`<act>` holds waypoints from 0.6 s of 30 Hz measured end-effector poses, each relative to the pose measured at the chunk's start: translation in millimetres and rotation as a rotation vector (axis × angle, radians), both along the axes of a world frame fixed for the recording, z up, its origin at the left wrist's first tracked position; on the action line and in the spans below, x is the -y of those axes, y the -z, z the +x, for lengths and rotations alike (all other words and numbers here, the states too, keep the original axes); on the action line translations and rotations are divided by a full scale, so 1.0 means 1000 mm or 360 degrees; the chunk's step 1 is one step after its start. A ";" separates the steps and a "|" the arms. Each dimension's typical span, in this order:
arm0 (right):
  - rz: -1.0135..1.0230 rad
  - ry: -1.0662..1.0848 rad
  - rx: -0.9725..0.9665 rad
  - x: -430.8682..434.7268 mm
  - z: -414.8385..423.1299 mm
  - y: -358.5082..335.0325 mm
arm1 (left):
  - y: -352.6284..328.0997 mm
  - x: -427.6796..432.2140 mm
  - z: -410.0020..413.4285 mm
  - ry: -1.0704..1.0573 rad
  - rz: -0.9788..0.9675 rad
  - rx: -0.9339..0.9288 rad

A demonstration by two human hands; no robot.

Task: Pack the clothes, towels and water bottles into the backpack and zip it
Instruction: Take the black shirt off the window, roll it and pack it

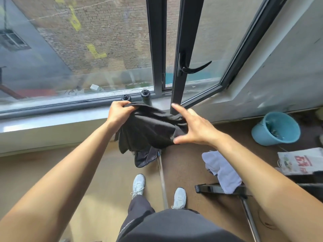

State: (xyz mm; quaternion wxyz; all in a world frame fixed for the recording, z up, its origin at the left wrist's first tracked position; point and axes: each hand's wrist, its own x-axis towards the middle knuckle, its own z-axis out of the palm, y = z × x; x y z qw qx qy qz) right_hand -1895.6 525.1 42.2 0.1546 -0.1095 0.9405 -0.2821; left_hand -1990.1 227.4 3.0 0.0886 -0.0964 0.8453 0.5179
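The left hand [119,111], just left of the frame's middle, had its fingers curled over the top edge of a black garment [148,130] and gripped it there. The right hand [195,127], just right of middle, was spread with straight fingers fanned apart, its thumb and palm edge resting against the cloth's lower right side and pinching nothing. The garment hung between the two hands in loose folds, held up in front of the windowsill [52,117]. It looked thin, soft and light, so it should sag wherever it was not supported, and it would handle best taken by an edge or hem in each hand and then folded or bunched. A second dark piece [145,158] with a bluish rim dangled below it. Whether that was part of the same garment could not be told. Two black water bottles [146,96] stood upright on the sill just behind the left hand, near the window frame. They were probably rigid and heavier, best grasped round the body. At lower right a pale towel [222,170] lay draped over a dark bar, limp and easy to gather. Farther right sat a blue bucket [276,126] and a printed paper bag [297,161]. The backpack could not be clearly made out.
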 end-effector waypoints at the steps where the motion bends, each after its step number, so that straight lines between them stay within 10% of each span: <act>1: 0.0308 -0.0124 -0.0080 -0.001 -0.001 0.002 | -0.001 0.003 -0.003 -0.0011 -0.0008 0.0022; 4: 0.0700 -0.0231 -0.0307 0.001 -0.008 0.007 | -0.005 0.009 -0.009 -0.0004 -0.0047 0.0056; 11: -0.0377 -0.0040 -0.0221 0.029 -0.032 -0.025 | 0.007 0.007 -0.017 -0.0017 -0.0051 0.0079; 18: -0.0306 0.0095 -0.0353 0.052 -0.066 -0.046 | 0.024 -0.013 0.052 -0.0098 -0.0103 -0.0073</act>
